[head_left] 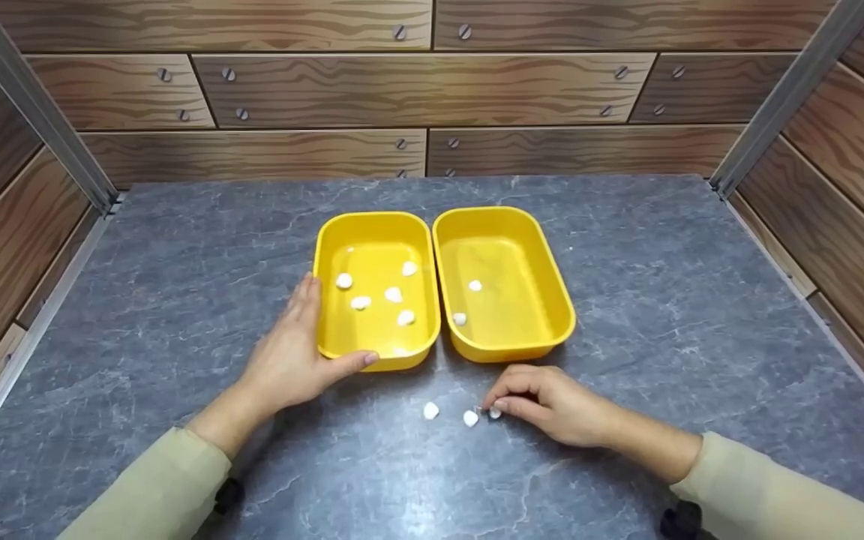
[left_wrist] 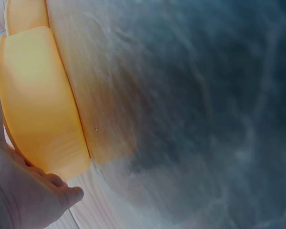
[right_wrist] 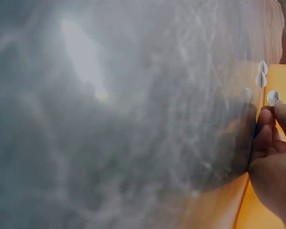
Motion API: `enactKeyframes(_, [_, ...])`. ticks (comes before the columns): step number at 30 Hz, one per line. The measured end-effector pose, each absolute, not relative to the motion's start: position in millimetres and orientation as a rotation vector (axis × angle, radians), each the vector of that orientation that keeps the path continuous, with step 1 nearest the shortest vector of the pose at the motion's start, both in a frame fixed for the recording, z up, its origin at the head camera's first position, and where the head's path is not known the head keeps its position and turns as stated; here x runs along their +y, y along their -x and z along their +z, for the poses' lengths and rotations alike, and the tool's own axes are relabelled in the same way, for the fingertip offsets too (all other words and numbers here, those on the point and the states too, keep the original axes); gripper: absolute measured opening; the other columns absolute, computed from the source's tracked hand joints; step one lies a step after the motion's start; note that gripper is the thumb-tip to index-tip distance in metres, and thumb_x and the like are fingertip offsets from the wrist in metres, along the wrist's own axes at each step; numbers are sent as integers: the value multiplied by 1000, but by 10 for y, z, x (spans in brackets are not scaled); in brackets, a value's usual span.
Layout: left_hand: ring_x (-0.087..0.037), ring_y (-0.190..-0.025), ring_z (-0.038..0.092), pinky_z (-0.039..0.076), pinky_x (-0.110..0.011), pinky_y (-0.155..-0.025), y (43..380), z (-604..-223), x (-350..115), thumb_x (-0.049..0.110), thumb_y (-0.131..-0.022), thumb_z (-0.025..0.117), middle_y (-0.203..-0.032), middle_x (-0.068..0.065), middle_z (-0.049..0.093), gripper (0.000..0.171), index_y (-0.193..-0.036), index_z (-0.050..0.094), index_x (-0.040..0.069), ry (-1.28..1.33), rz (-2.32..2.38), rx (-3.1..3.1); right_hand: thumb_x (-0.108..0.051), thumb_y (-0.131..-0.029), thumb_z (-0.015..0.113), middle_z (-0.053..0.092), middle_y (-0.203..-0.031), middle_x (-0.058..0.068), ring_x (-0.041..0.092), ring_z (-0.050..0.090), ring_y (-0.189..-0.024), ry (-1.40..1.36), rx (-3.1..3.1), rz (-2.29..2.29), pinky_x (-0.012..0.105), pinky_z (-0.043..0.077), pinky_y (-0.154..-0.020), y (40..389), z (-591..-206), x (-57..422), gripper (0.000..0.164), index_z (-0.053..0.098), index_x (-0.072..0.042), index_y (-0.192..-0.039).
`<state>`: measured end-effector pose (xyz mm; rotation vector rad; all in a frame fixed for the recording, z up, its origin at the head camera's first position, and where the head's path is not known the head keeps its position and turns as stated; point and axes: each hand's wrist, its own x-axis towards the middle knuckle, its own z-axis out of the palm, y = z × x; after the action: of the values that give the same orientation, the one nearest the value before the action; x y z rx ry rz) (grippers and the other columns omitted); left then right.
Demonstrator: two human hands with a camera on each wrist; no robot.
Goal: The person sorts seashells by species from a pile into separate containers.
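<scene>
My left hand holds the near left corner of the left yellow container. Its fingers lie along the left side and the thumb is on the front rim. Several small white pieces, rounded or heart-like, lie inside. Just in front of the right yellow container, my right hand pinches a small white piece between thumb and forefinger, low over the tabletop. Two more white pieces lie to its left, one close to the fingertips and one farther off. Thin metallic bits show beside the fingertips.
The containers stand side by side on a grey marbled tabletop. Two white pieces lie in the right one. Wood-patterned panels rise behind and at both sides, with metal posts at the back corners.
</scene>
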<state>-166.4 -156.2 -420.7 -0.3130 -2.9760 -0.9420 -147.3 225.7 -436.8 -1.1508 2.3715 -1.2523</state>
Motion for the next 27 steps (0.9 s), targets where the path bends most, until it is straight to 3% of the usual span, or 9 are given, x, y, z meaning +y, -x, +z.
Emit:
enactKeyframes(9, [-40, -161, 13, 27, -62, -123, 1669, -4207, -1564, 89, -78, 67, -176, -19, 3, 142, -168, 7, -4, 319, -944, -2975, -15, -108, 63, 75, -102, -3, 12, 67, -90, 1212, 2356, -1196, 28, 57, -80, 1491, -4094, 2246, 17, 80, -14, -113])
enactKeyframes(13, [-41, -161, 12, 26, -63, -123, 1662, -4204, -1569, 88, -79, 67, -176, -20, 3, 142, -168, 7, -4, 315, -943, -2976, -15, -108, 64, 74, -101, -2, 16, 67, -88, 1203, 2381, -1205, 29, 58, -79, 1546, -3859, 2234, 17, 79, -18, -114])
enactKeyframes(21, [-42, -160, 13, 25, -63, -123, 1651, -4211, -1571, 88, -79, 67, -176, -21, 3, 141, -168, 7, -4, 314, -939, -2976, -10, -105, 66, 75, -105, -2, 17, 66, -90, 1089, 2559, -1235, 29, 59, -80, 1864, -3485, 2249, 17, 78, -8, -117])
enactKeyframes(27, [-42, -160, 13, 24, -62, -123, 1663, -4210, -1563, 87, -79, 67, -176, -20, 3, 140, -168, 8, -4, 315, -925, -2980, -8, -106, 66, 74, -101, -2, 21, 63, -85, 990, 2702, -1191, 28, 54, -73, 2160, -3405, 2273, 18, 80, -10, -116])
